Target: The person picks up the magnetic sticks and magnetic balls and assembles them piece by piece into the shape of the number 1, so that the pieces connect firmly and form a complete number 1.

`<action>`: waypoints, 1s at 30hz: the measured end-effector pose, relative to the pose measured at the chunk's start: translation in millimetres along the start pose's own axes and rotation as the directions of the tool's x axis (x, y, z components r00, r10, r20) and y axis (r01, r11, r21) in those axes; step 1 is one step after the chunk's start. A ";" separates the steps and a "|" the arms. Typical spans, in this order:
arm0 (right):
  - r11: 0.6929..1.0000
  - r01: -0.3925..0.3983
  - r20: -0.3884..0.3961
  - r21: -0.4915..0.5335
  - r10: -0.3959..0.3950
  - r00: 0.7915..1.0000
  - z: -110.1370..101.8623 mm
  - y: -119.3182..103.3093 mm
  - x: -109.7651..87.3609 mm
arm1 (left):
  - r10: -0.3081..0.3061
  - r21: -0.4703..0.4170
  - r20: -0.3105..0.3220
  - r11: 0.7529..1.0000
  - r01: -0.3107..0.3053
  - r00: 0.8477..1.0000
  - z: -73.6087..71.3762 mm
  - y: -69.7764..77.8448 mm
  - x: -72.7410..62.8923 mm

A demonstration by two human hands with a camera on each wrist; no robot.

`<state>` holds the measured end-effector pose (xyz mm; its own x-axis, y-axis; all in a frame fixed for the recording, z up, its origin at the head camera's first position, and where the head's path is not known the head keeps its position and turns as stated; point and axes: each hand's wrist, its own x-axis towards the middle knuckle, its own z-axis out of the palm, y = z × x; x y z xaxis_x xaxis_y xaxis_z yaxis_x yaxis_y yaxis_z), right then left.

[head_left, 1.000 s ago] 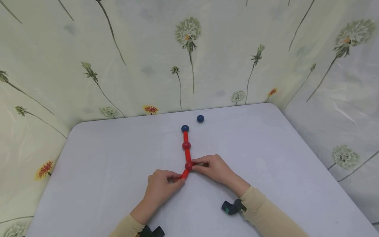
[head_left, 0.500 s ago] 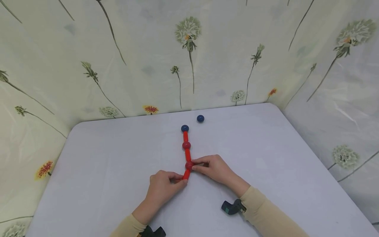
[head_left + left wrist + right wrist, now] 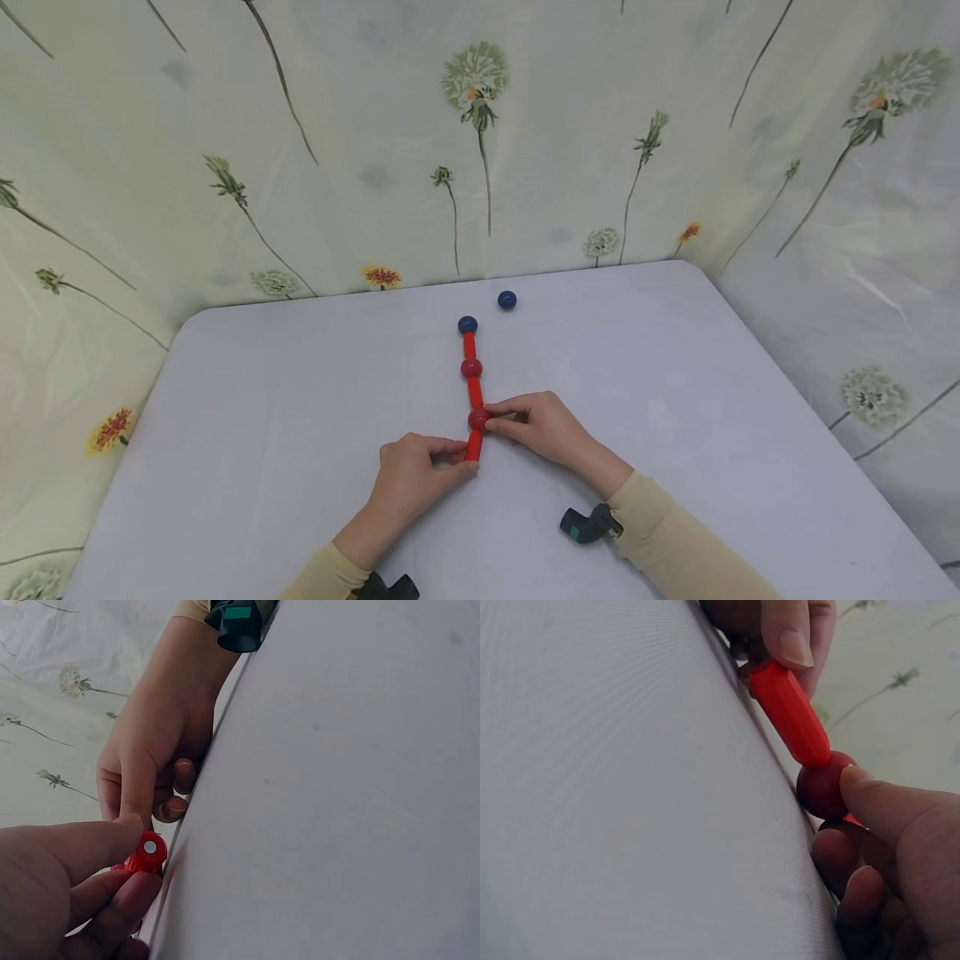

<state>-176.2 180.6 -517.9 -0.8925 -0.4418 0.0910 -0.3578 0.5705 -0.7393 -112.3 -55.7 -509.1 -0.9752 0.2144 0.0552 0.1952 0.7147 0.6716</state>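
A chain of red rods and balls from a ball-and-rod building toy runs toward me on the table in the head view. A blue ball [image 3: 468,325] forms its far end, followed by a red ball [image 3: 471,368] and the nearer red ball [image 3: 477,419]. My right hand [image 3: 551,429] pinches that nearer ball between thumb and fingers. With thumb and fingers, my left hand [image 3: 415,472] holds the nearest red rod [image 3: 791,712], whose other end touches the ball. The left wrist view shows a silvery disc [image 3: 151,847] in the rod's free end.
Another blue ball [image 3: 507,300] lies apart near the back edge of the white table [image 3: 300,392]. Behind and at the sides hangs a flower-printed cloth [image 3: 360,167]. Dark wrist devices [image 3: 588,524] are on both wrists.
My left hand has shifted slightly right, swinging the free end of the nearest rod to the right, so it lies more in line with the chain. The right hand stays on the ball.
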 end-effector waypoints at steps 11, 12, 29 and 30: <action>1.000 -0.010 0.005 0.009 0.010 1.000 -1.2 -2.6 0.1 | 0.034 -0.007 0.079 0.999 -0.034 0.996 -3.8 -4.5 0.7; 1.000 -0.012 0.005 0.009 0.012 1.000 -1.3 -2.8 0.1 | 0.034 -0.004 0.078 0.999 -0.034 0.996 -3.7 -4.3 0.9; 1.000 -0.008 0.001 0.003 0.008 1.000 -1.0 -3.8 -0.3 | 0.088 -0.009 0.048 0.996 -0.088 0.995 2.8 -6.2 2.1; 1.000 -0.007 -0.002 0.000 0.007 1.000 -0.9 -3.7 -0.3 | 0.092 -0.008 0.043 0.996 -0.092 0.995 3.0 -5.8 2.2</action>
<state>-174.8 179.2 -514.6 -0.8955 -0.4364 0.0870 -0.3515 0.5739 -0.7397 -115.2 -57.4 -515.1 -0.9476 0.3081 0.0847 0.2831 0.6867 0.6696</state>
